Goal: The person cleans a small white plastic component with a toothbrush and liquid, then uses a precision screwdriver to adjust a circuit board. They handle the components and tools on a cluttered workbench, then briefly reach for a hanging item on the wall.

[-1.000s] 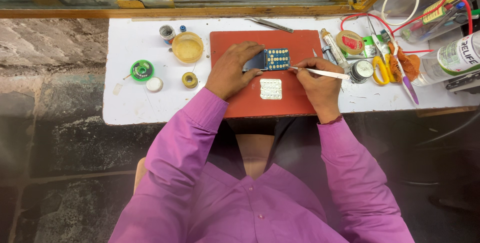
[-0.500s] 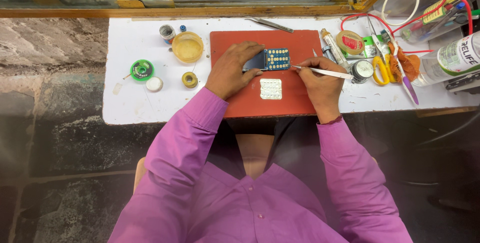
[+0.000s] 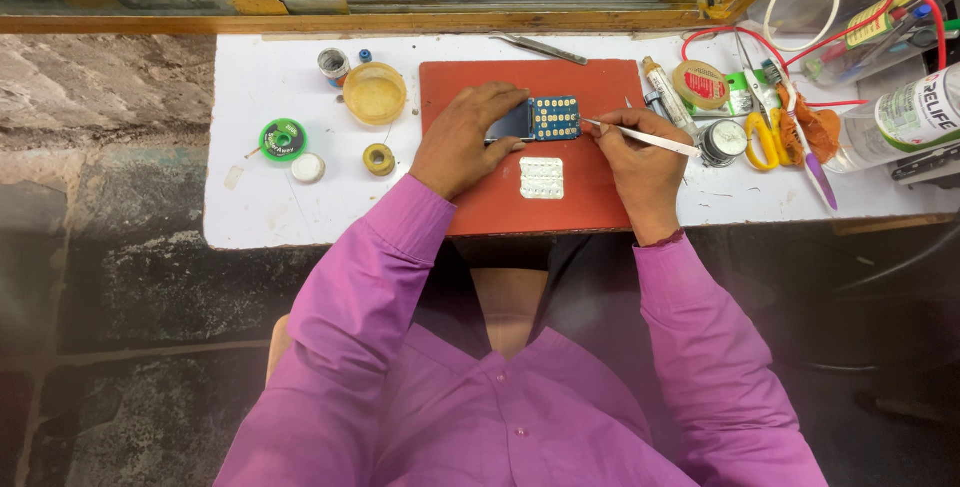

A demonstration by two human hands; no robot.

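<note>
Circuit board (image 3: 545,119) unmoved; both hands stay put

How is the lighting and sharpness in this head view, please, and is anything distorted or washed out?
Head view: even, soft light with faint shadows; the white table is bright, nearly washed out; the board, left hand and right hand with its tool are sharp; wide-lens bending shows at the edges; the lower floor is dark.

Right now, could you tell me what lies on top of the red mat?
On the red mat lie a blue circuit board, a white keypad and both hands; anything beneath them is hidden.
</note>
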